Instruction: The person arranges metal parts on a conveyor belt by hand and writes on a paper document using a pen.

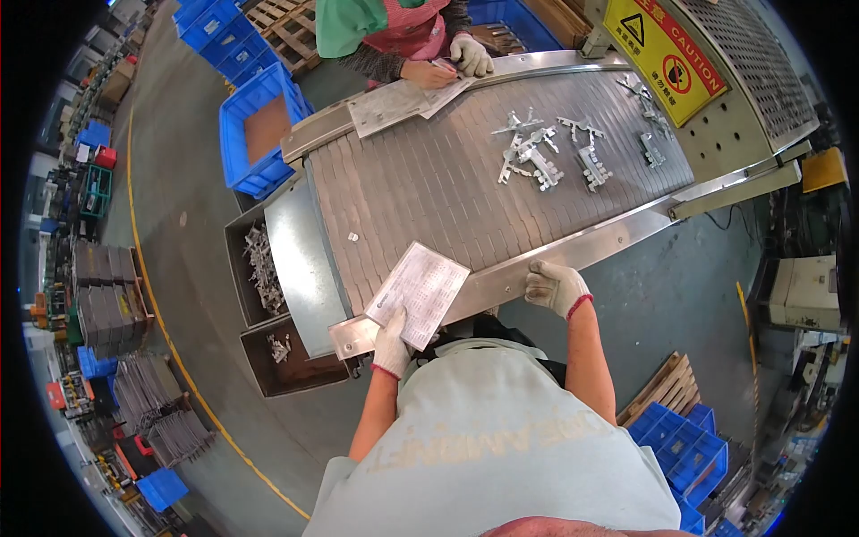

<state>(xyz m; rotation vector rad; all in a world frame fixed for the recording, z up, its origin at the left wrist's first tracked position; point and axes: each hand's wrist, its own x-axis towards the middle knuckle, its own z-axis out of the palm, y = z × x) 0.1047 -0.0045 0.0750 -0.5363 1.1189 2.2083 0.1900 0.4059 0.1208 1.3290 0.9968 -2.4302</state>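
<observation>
- Pinched in my left hand [392, 345]: one printed sheet [420, 291], white-gloved thumb flat on its face, fingers hidden underneath, grip closed on the lower-left edge.
- Right hand [557, 288] now, head view, out at three o'clock: fingers curled by the near rail [599, 243], nothing showing in them; how tightly they're closed, or whether they touch metal, I can't tell.
- That sheet sits just off centre toward six o'clock, tilted, overlapping the rail and conveyor belt [403, 197]; resting or held above, can't say.
- One small loose piece [352, 237] on the belt, between nine and ten.
- Metal brackets [542, 167] bunched between one and two, more under the caution sign [667, 54].
- Twelve o'clock, across the belt: a co-worker [416, 31], one hand gloved, the other bare, both at papers [385, 107] on the far rail.
- Blue crate [234, 148] at ten, upper bin [234, 251] of metal parts at nine, lower bin [304, 380] at eight.
</observation>
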